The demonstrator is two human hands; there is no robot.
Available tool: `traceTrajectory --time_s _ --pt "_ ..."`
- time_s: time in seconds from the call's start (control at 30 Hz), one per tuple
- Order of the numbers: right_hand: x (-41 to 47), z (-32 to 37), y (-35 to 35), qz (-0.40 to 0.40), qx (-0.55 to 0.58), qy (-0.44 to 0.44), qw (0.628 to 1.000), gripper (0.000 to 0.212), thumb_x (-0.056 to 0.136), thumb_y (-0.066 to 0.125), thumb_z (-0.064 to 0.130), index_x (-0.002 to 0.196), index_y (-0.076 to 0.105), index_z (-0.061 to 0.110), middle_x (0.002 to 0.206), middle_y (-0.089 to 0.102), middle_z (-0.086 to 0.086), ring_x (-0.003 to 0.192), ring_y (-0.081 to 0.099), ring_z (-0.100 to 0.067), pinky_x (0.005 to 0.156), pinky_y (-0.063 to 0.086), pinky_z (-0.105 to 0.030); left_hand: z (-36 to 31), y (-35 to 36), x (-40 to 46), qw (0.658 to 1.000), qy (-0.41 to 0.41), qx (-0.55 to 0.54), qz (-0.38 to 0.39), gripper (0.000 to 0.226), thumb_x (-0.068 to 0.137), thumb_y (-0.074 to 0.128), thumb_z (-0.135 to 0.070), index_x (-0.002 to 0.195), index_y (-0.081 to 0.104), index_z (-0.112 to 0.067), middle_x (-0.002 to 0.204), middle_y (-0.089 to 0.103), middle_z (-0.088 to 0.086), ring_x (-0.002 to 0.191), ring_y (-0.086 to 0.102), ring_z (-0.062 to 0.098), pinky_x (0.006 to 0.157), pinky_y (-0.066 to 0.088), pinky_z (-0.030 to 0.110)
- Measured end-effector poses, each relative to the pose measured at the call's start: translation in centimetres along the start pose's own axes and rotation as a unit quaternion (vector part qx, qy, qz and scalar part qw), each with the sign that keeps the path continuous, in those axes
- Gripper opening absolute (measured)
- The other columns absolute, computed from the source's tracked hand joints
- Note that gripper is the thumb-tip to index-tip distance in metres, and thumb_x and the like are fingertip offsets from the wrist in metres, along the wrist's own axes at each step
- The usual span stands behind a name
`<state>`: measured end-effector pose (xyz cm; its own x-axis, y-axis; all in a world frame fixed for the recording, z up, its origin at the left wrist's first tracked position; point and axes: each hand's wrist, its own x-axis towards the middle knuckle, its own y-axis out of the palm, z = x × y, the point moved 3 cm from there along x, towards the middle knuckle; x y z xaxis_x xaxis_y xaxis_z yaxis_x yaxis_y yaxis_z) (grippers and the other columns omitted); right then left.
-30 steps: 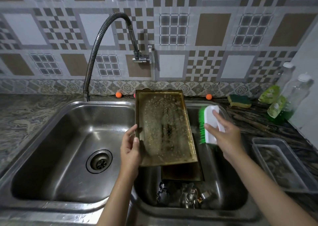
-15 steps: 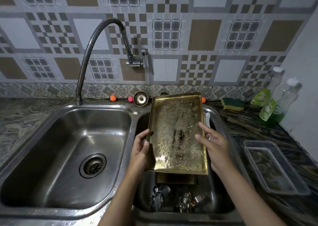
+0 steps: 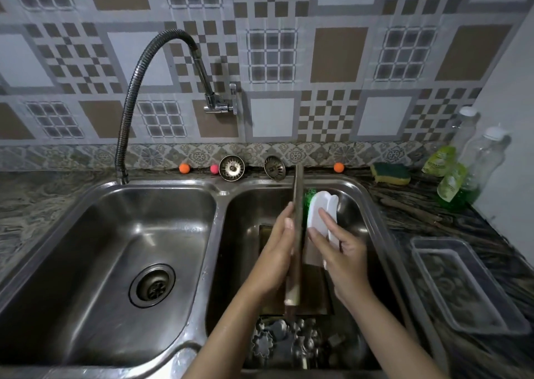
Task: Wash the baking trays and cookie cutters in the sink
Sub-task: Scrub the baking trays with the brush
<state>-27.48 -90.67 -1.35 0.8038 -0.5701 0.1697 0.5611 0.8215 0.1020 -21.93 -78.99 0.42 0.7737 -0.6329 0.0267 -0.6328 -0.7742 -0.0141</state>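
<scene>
We find the baking tray (image 3: 297,234) held on edge over the right sink basin (image 3: 245,234), the left hand (image 3: 278,251) gripping its rim. The right hand (image 3: 341,251) clasps the scrub brush (image 3: 320,214) against the tray's far face. Cookie cutters (image 3: 277,341) lie below. Risk: the wet tray may slip from its one-handed hold and drop onto them.

Home kitchen: double stainless sink (image 3: 161,188) set in marble-pattern counter (image 3: 34,205); flexible tap (image 3: 138,89) behind it on patterned wall tiles (image 3: 341,55); sponge (image 3: 390,173), soap bottles (image 3: 450,185) to its right
</scene>
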Motion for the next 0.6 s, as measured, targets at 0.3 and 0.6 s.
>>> traceTrajectory --time_s 0.3,0.6 --pt "3.4 0.4 -1.8 0.036 -0.208 -0.062 0.975 0.078 0.075 0.071 0.034 0.144 0.034 0.037 0.138 0.048 0.002 0.124 0.042 0.003 0.105 0.034 -0.018 1.9 -2.6 -2.0 0.998 0.054 0.014 0.0 0.059 0.087 0.055 -0.032 0.143 0.039 -0.027 0.149 0.041 -0.007 0.141 0.032 0.011 0.118 0.023 0.047" --pt "-2.3 1.0 1.3 0.055 -0.294 -0.18 0.937 0.079 0.077 0.066 0.037 0.147 0.029 0.037 0.121 0.047 0.001 0.105 0.053 -0.009 0.078 0.039 0.002 0.7 -4.5 -1.7 0.986 0.081 -0.079 -0.12 0.053 0.087 0.05 -0.015 0.139 0.042 -0.017 0.14 0.052 -0.012 0.135 0.042 0.007 0.115 0.031 0.035"
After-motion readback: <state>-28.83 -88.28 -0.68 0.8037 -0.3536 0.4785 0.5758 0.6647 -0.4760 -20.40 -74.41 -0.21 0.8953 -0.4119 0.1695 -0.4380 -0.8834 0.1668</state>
